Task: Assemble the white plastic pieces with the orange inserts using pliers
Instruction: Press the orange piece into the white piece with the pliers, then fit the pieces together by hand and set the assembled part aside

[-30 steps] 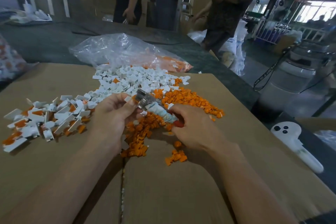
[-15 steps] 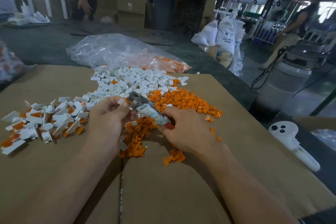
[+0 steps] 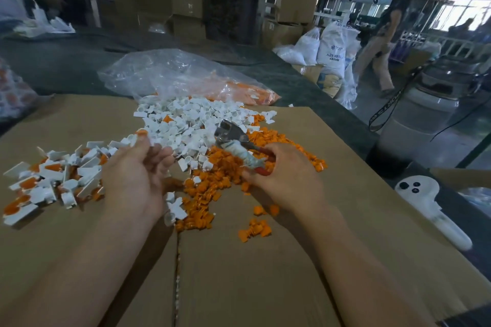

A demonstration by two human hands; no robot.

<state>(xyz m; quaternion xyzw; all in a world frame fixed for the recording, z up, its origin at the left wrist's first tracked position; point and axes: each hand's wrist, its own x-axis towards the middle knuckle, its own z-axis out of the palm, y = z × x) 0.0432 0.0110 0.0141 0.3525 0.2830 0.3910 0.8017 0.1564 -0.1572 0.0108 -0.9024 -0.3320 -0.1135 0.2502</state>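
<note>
My right hand (image 3: 285, 178) grips the taped and red handles of the pliers (image 3: 233, 141), whose metal jaws point up and left over the parts. My left hand (image 3: 135, 170) is left of the jaws and pinches a white piece with an orange insert (image 3: 134, 137) at its fingertips. A heap of loose white plastic pieces (image 3: 196, 119) lies beyond both hands. Loose orange inserts (image 3: 276, 143) spread under and right of the pliers. Left of my left hand lies a pile of white pieces fitted with orange inserts (image 3: 50, 175).
All parts lie on a flattened cardboard box (image 3: 252, 273) on a dark table. A clear plastic bag (image 3: 170, 74) with orange parts sits behind the heaps. A white controller (image 3: 425, 202) lies at the right. People and sacks stand in the background.
My left hand has come away from the pliers' jaws and moved left with a white and orange piece. The pliers have swung slightly right in my right hand.
</note>
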